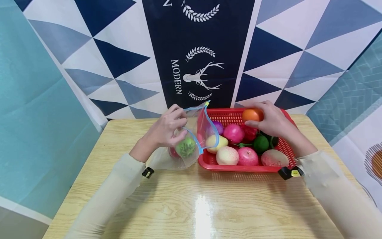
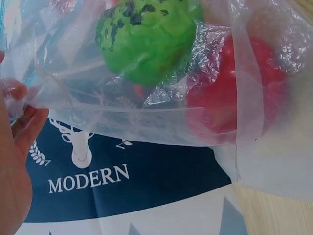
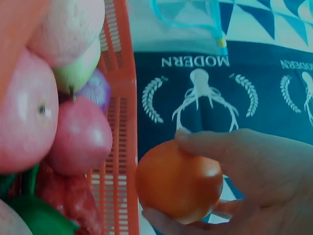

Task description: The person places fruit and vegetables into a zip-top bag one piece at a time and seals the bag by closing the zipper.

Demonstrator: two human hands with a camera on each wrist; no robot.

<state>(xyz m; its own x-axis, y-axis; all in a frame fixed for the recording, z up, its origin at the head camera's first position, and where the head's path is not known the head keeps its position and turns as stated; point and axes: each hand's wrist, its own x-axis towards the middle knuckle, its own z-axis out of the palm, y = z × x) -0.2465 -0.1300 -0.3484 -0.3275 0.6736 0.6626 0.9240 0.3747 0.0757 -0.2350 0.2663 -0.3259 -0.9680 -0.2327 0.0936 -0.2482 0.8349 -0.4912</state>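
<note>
My left hand (image 1: 168, 127) pinches the rim of a clear zip bag (image 1: 165, 162) with a blue zip edge, and its mouth gapes toward the basket. Inside the bag lie a green fruit with dark specks (image 2: 146, 39) and a red one (image 2: 259, 93), both seen through the film. My right hand (image 1: 273, 119) holds an orange (image 3: 178, 181) between thumb and fingers, raised over the back of a red plastic basket (image 1: 238, 168). Below it in the basket sit a pink fruit (image 1: 233, 133), a red wrinkled piece (image 1: 250, 132) and a green one (image 1: 261, 144).
Along the basket's front are a pale round fruit (image 1: 227, 156), a pink fruit (image 1: 248, 156) and a speckled pinkish one (image 1: 275, 158). A yellow pear (image 1: 221, 143) and a purple piece (image 1: 218, 127) lie nearest the bag. Patterned cloth (image 1: 197, 78) hangs behind the wooden table (image 1: 179, 202).
</note>
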